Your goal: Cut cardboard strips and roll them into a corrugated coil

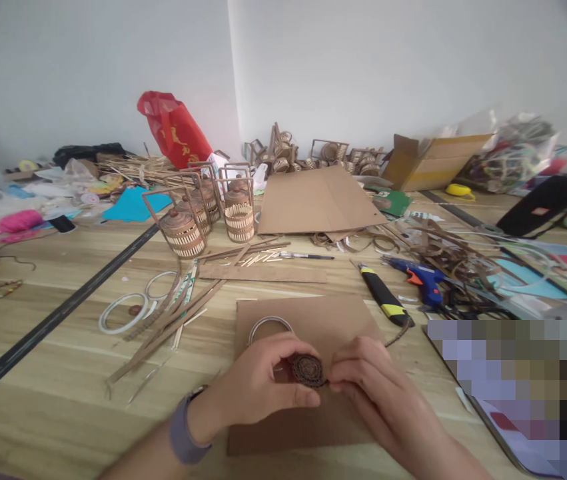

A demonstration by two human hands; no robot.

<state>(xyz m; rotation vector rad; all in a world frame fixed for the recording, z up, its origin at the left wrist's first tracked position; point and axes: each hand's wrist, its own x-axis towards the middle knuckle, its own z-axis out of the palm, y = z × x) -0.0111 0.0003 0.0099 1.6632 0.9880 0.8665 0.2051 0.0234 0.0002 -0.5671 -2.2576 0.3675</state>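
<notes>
A tight coil of brown corrugated cardboard strip (308,371) sits between the thumb and fingers of my left hand (268,377), its spiral face turned up toward me. My right hand (368,380) pinches at the coil's right edge, where the strip's end seems to be; the fingertips partly hide it. Both hands are above a flat cardboard sheet (263,433). Just behind my left hand, a pale ring of tape (269,320) lies on that sheet, its lower part hidden.
Small lidded baskets with handles (183,233) stand back left. A blue glue gun (426,280) and a black-yellow cutting tool (383,293) lie to the right. Tape rolls (123,313) and cardboard strips (183,320) lie left. A larger cardboard sheet (318,200) is behind.
</notes>
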